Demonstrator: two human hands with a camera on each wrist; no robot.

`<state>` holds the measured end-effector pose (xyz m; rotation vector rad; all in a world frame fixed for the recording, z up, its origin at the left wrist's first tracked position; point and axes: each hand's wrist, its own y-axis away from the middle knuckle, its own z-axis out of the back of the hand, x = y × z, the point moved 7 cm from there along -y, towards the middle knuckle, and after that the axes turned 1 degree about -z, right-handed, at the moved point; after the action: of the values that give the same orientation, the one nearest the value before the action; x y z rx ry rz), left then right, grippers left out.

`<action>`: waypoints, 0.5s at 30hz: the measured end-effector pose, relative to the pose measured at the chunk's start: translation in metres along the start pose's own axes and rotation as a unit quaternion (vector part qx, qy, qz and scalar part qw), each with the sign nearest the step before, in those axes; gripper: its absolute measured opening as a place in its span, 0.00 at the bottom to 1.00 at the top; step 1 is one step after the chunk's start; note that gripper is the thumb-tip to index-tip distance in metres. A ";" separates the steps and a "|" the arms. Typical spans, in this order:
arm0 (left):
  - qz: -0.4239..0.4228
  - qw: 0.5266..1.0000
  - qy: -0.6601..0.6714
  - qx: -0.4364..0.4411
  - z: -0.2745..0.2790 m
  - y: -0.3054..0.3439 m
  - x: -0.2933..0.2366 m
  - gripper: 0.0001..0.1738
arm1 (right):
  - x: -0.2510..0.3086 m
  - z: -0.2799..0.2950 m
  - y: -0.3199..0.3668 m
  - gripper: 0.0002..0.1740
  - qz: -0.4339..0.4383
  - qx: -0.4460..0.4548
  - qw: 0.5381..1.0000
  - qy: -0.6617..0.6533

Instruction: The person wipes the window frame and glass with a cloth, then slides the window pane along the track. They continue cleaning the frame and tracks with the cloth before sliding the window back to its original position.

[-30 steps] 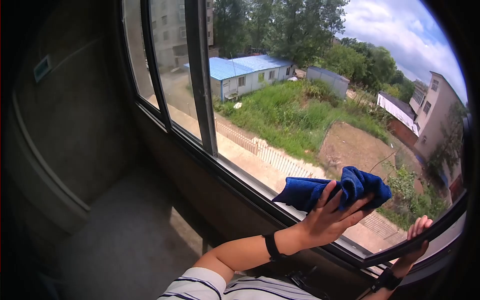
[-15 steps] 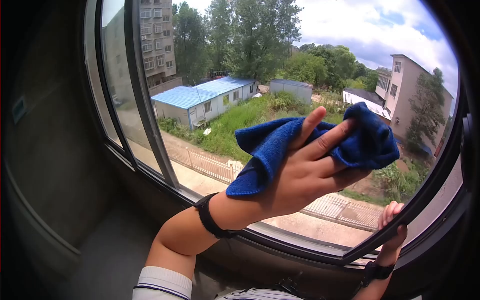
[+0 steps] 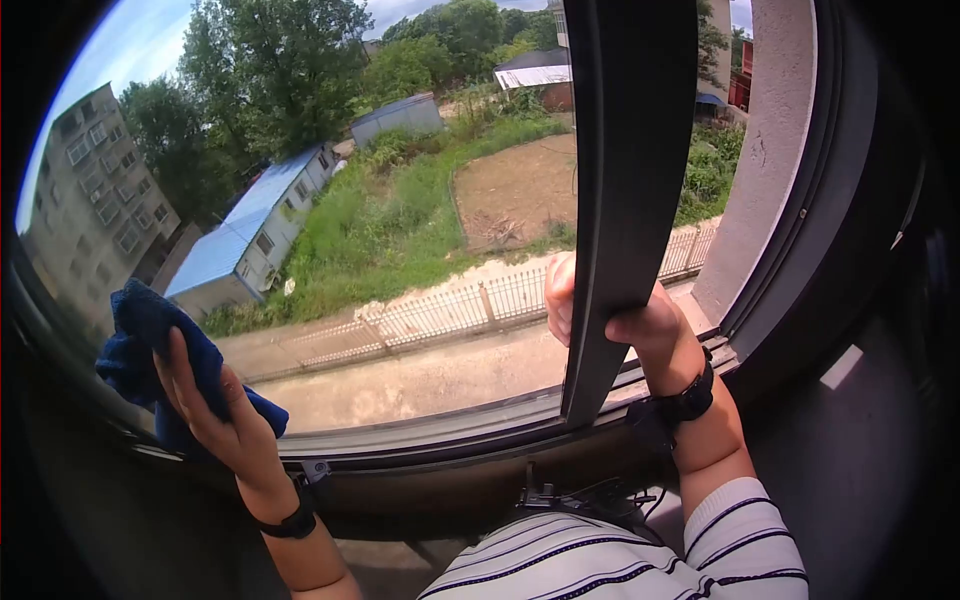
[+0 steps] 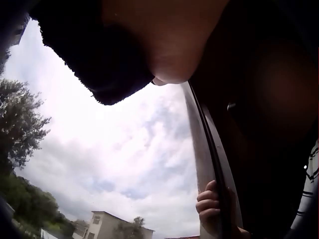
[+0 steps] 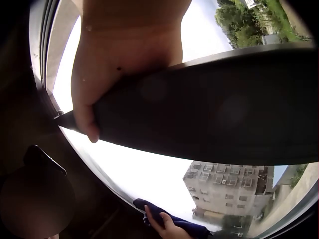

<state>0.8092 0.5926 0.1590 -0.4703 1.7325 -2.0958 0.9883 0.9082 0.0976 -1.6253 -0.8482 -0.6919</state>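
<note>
At the left of the head view, my left hand (image 3: 215,410) presses a bunched blue cloth (image 3: 140,335) against the window pane, its fingers lying fairly straight over the fabric. The left wrist view shows the cloth (image 4: 94,59) as a dark, fuzzy-edged shape beside the hand. My right hand (image 3: 645,325) grips the dark upright edge of the window sash (image 3: 635,130), with the thumb on the near side and the fingers round the far side. From the right wrist, the thumb shows hooked over the sash frame (image 5: 214,109).
The sash's lower rail and the window track (image 3: 440,430) run along the bottom. To the right of the sash is an open gap ending at a pale wall (image 3: 765,160). Outside lie a fence (image 3: 440,315), grass and a blue-roofed building (image 3: 250,220).
The left hand has carried the blue cloth from the right part of the pane to the left. The head view has turned, bringing the sash edge nearer the middle. The right hand keeps its grip.
</note>
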 end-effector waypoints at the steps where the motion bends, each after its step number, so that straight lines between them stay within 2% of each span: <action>1: 0.005 1.000 0.012 0.018 -0.006 0.018 -0.013 0.24 | 0.001 0.001 0.001 0.36 -0.008 0.001 1.000 0.009; 3: 0.020 0.997 0.044 0.052 -0.013 0.052 -0.039 0.24 | 0.001 0.002 0.001 0.33 -0.011 -0.001 0.999 0.032; 4: 0.018 0.995 0.090 0.042 -0.014 0.066 -0.054 0.23 | 0.000 0.002 0.001 0.31 -0.005 -0.004 0.999 0.044; 5: 0.057 0.988 0.136 0.050 -0.011 0.077 -0.064 0.23 | 0.002 0.002 0.002 0.26 -0.006 -0.004 0.998 0.061; 6: 0.096 0.977 0.181 0.056 -0.007 0.087 -0.076 0.22 | 0.002 0.004 0.003 0.29 -0.024 -0.002 0.994 0.105; 7: 0.175 0.933 0.312 0.036 -0.006 0.097 -0.083 0.22 | -0.001 0.007 0.007 0.33 -0.023 -0.013 0.995 0.095; 8: 0.251 0.865 0.434 0.013 -0.007 0.107 -0.094 0.23 | -0.005 0.011 0.010 0.37 -0.022 -0.022 0.996 0.086; 9: 0.314 0.807 0.498 0.051 -0.007 0.109 -0.110 0.25 | -0.004 0.007 0.014 0.37 -0.026 -0.020 0.996 0.085; 10: 0.358 0.751 0.547 0.097 -0.012 0.108 -0.124 0.26 | 0.009 0.006 0.021 0.41 0.036 -0.069 0.994 0.079; 11: 0.388 0.719 0.558 0.147 -0.019 0.106 -0.137 0.25 | 0.020 0.007 0.029 0.45 0.096 -0.116 0.986 0.071; 13: 0.434 0.645 0.593 0.209 -0.036 0.107 -0.162 0.25 | 0.042 0.018 0.049 0.46 0.182 -0.164 0.958 0.150; 15: 0.447 0.597 0.627 0.224 -0.042 0.106 -0.181 0.25 | 0.046 0.031 0.092 0.47 0.190 -0.213 0.939 0.190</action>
<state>0.9549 0.6991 0.0441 2.0292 1.1682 -1.7858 1.0901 0.9349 0.0776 -1.8816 -0.0939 -0.9117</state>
